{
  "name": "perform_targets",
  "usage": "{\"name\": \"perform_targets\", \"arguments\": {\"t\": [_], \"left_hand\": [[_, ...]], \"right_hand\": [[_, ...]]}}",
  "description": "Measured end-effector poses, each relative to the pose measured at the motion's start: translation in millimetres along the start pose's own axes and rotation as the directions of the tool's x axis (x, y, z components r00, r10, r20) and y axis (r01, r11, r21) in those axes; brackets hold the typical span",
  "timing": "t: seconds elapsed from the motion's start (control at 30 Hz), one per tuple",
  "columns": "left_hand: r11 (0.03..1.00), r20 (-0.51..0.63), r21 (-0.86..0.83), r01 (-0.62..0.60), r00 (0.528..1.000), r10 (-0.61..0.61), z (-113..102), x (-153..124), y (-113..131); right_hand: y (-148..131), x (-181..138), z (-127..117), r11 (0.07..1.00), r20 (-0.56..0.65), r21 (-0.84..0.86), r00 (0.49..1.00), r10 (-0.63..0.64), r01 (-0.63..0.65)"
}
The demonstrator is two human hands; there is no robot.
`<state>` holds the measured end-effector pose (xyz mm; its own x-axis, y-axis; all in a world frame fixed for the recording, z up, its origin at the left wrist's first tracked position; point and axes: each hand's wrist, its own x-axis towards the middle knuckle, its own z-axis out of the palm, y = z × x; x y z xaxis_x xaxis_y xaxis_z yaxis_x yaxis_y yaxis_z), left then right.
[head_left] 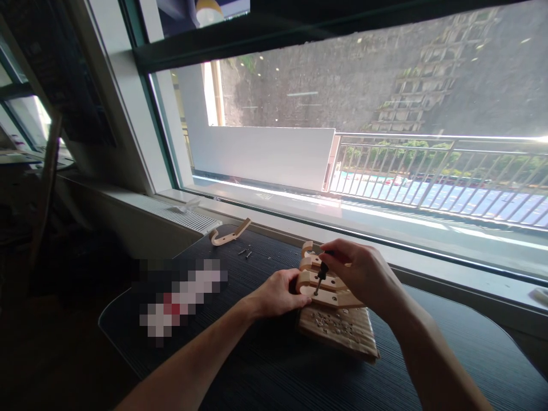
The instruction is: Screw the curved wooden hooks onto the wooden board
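My right hand (366,268) is closed around the dark handle of a screwdriver (322,273). The screwdriver's shaft points down at a screw hole in the nearest pale wooden hook (329,298). Fingers of my left hand (277,294) grip the curved left end of that hook. Several similar hooks stand in a row behind it, on a brown board (363,345) with a ridged surface. Many small dents or bits, too small to make out, cover the near part of the board. My right hand partly hides the hooks' right ends.
Another wooden hook (226,238) lies toward the back left of the dark table (265,354), with a few screws (248,254) nearby. A pixelated white-and-red item (184,299) is at the left. A window sill and a white radiator (180,211) border the table's far side.
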<state>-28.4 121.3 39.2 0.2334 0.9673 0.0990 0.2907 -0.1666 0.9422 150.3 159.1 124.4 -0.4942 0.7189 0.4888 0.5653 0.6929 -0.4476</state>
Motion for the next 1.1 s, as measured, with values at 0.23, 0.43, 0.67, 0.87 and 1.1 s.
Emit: {"name": "perform_targets", "arguments": {"t": [0.23, 0.43, 0.67, 0.87, 1.1], "left_hand": [[0.999, -0.007, 0.040, -0.021, 1.000, 0.021, 0.1, 0.8, -3.1], [0.998, 0.009, 0.035, -0.043, 0.999, 0.043, -0.7, -1.3, 4.8], [0.999, -0.001, 0.029, -0.029, 1.000, 0.029, 0.8, -1.0, 3.7], [0.999, -0.007, 0.043, -0.026, 1.000, 0.026, 1.2, -1.8, 4.4], [0.995, -0.015, 0.094, -0.025, 1.000, 0.026, 0.5, -1.3, 1.8]], "right_hand": [[-11.6, -3.6, -1.3, 0.996, 0.052, -0.049, 0.996, -0.071, 0.074], [-7.1, -3.7, -2.7, 0.999, 0.057, 0.000, 0.997, -0.044, 0.044], [0.0, 0.7, 2.1, 0.997, -0.029, -0.078, 0.999, -0.025, 0.023], [-1.3, -0.2, 4.5, 0.995, -0.059, -0.092, 0.998, -0.036, 0.030], [-0.5, 0.6, 5.0, 0.996, -0.029, -0.036, 0.996, -0.085, 0.084]]}}
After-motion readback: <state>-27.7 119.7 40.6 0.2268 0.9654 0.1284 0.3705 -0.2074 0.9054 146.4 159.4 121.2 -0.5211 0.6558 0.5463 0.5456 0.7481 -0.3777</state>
